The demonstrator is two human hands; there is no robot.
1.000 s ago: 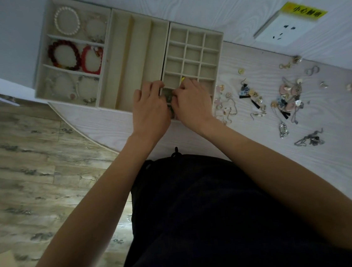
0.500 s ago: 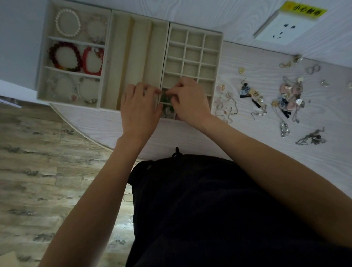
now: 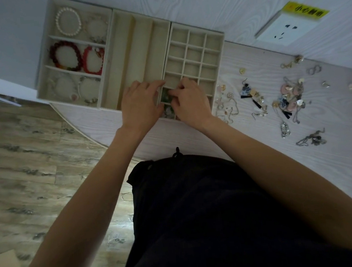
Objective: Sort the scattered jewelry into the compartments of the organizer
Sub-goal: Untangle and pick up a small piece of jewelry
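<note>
Jewelry (image 3: 291, 99) lies scattered along the table's (image 3: 258, 142) right side, beside the organizer (image 3: 128, 58) at its far left corner. Over the near grid cells, the left hand (image 3: 140, 105) rests with fingers extended, and the right hand (image 3: 191, 102) pinches a small green piece (image 3: 165, 96).

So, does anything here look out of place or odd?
Only the unsorted jewelry, loose on the table right of the organizer. Both hands work at its near grid cells.
</note>
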